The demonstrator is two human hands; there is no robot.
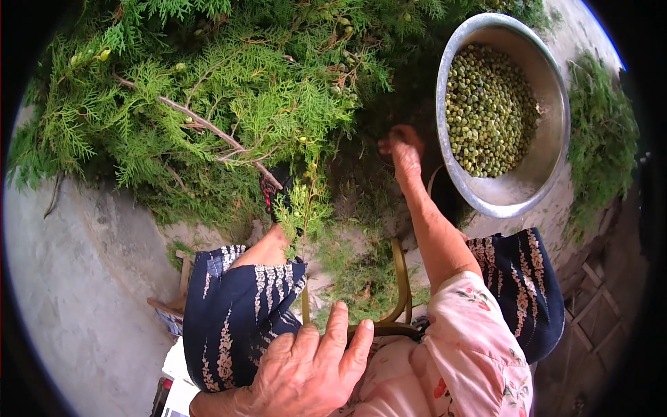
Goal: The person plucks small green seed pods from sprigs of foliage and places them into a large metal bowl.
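Note:
My left hand (312,359) is at the front of my body, above my lap. Its fingers are apart and nothing shows in them. My right hand (405,148) reaches forward into shadow, just left of a round metal basin (503,209). Its fingers look curled and blurred, so I cannot see whether they hold anything. Small green conifer cones (484,112) cover much of the basin's bottom. Left of that hand lies a large heap of cut arborvitae branches (292,104), a bare woody stem (208,125) across it. A leafy sprig (302,203) stands out near my foot.
More cut greenery (599,135) lies right of the basin. Fallen leaf bits (359,266) litter the floor between my knees, near a curved olive-coloured bar (401,281). Pale concrete floor (94,271) shows at the left. A lattice (594,307) is at the lower right.

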